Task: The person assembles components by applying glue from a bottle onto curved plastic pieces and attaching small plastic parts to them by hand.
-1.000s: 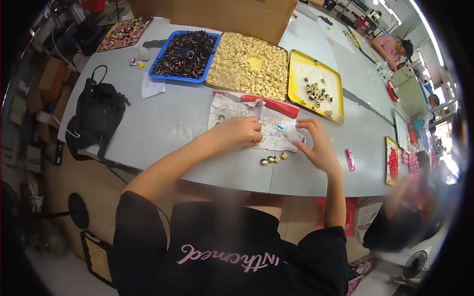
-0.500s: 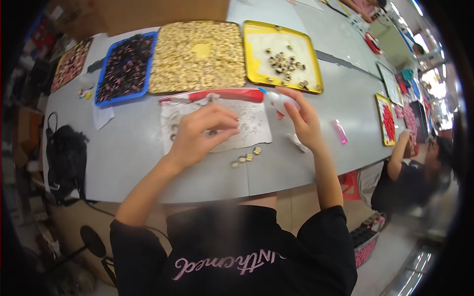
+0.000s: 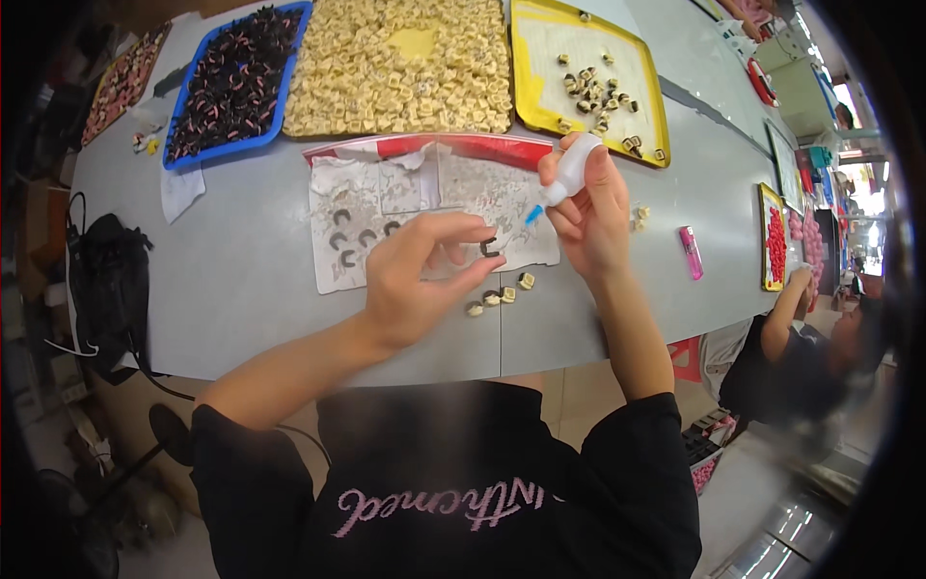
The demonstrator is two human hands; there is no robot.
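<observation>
Between thumb and forefinger, my left hand [image 3: 415,275] pinches a small dark C-shaped piece [image 3: 490,248] over a white sheet [image 3: 338,275]. My right hand [image 3: 598,217] grips a white squeeze bottle [image 3: 576,166] with a blue tip, which points down and left toward that piece without touching it. Several more dark curved pieces [image 3: 342,237] lie on the left part of the sheet. In front of the sheet, several small cream blocks [image 3: 508,295] sit in a slanting row, some with dark parts on them.
Behind the sheet stand a blue tray [image 3: 174,152] of dark pieces, a tray heaped with cream blocks [image 3: 386,87] and a yellow tray [image 3: 666,135] with dark-and-cream pieces. A pink lighter [image 3: 691,253] lies at right. A black bag [image 3: 111,280] rests at left. Another person sits at far right.
The bottle has swung from tip up-left to tip down-left. My left hand has moved right and slightly down, and the dark piece now shows in its fingers. The view has shifted.
</observation>
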